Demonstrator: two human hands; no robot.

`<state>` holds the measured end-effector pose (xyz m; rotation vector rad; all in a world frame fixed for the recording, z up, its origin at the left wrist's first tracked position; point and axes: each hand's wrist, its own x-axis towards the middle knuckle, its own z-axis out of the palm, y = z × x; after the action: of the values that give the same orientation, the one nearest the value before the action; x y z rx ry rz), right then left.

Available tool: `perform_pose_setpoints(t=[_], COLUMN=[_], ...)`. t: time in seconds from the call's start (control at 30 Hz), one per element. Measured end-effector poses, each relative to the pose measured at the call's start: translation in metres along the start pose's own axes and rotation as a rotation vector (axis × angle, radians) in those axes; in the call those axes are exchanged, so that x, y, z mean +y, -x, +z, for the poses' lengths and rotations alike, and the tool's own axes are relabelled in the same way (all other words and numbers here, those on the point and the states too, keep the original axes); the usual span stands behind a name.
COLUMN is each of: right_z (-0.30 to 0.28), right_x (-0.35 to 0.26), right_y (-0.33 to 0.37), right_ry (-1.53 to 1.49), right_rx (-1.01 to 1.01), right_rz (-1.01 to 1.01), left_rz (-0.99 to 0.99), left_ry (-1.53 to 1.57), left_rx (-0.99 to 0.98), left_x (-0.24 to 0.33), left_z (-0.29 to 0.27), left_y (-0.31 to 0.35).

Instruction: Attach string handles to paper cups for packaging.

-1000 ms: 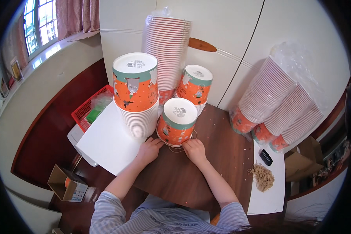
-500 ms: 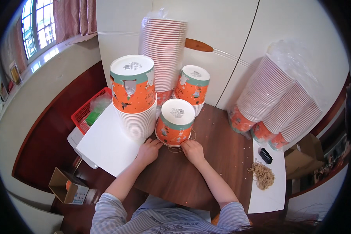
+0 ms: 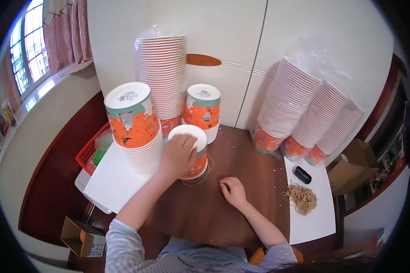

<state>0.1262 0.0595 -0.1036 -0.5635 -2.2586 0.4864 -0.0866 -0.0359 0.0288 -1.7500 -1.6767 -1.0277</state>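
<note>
Head view: a pale cupboard wall (image 3: 228, 27) stands behind a dark wooden table (image 3: 196, 214). On the right, three slanting stacks of paper tubs (image 3: 330, 116), wrapped in clear plastic, lean against that wall. A tall wrapped stack (image 3: 161, 77) stands upright at the back left. In front of it is a shorter stack of upside-down tubs (image 3: 131, 128), orange and green on top with white rims below; a smaller back stack (image 3: 202, 111) of the same pattern sits to its right.

Nearest the person, an upturned orange tub (image 3: 198, 164) rests on the table between those shorter stacks and the body. The left hand (image 3: 180, 152) lies over its white base (the palm hides much of it), so I cannot tell whether the fingers grip. The right hand (image 3: 233, 191) is well apart, over the bare wood, fingers loosely curled; whether it is closed on anything cannot be told.

Farther right, a tan tangle of thin loops (image 3: 301, 199) lies on a white sheet (image 3: 307, 227), with a small black object (image 3: 302, 174) near it. Smallest, a thin tan loop (image 3: 208, 170) shows beside the tub's lower rim.
</note>
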Motion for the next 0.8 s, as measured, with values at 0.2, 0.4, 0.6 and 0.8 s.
perform_pose_setpoints(t=[0.2,0.4,0.6,0.8], right_z=[-0.002,0.002,-0.002,-0.004], right_x=[0.004,0.007,0.009,0.009], right_y=[0.036,0.035,0.036,0.036], right_ry=[-0.065,-0.079,-0.048,-0.054], right_rx=[0.005,0.025,-0.015,-0.008], right_rz=[0.03,0.08,0.091,0.092], left_rz=[-0.064,-0.425,-0.403,-0.278], left_ry=[-0.345,-0.195,-0.018,0.122], left_rx=[-0.088,-0.256,-0.19,-0.233], left_x=[-0.042,-0.078,-0.058,-0.016], left_z=[0.077,0.116,0.118,0.125], left_y=[-0.089,-0.118,-0.124,-0.128])
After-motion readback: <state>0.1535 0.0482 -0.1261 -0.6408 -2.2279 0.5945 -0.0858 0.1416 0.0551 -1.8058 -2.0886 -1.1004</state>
